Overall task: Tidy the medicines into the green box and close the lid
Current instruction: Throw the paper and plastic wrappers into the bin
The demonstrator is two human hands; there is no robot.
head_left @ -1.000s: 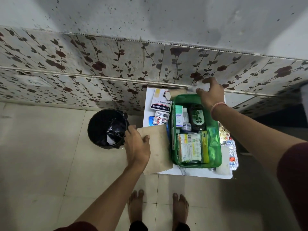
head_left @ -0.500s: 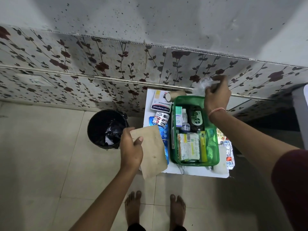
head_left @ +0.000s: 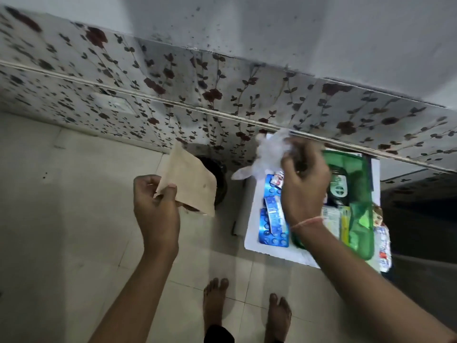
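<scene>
Brown paper, flat like an empty envelope or bag [head_left: 189, 180], was pinched by one corner between the thumb and fingers of the left hand [head_left: 155, 206], raised clear of the floor. Just beyond that hand, half hidden behind the paper, stood the black bin [head_left: 218, 179]. I judged the paper was held there because it was rubbish bound for the bin rather than medicine.

Crumpled white stuff, thin plastic or tissue [head_left: 268, 154], was gripped in the closed fingers of the right hand [head_left: 305, 184], lifted above the bench [head_left: 252, 233] and carried towards the left hand. It too looked like waste heading binwards, though that is my guess.

Under and to the outer side of the right hand sat the green box [head_left: 359, 219], open, with no lid on it that I could see. Inside, past the right wrist, lay a dark bottle with a green label [head_left: 338, 188]; the label's writing was too blurred to read. Nearer the person in the box were a white printed carton [head_left: 330, 219] and a yellow-green strip, also illegible.

Between the two hands, on the bench beside the box, blue blister strips of tablets [head_left: 272, 229] lay flat, not yet packed. More foil packs [head_left: 383, 246] lay beyond the box's far side. These, I reckoned, remained to go in before any lid could close.
</scene>
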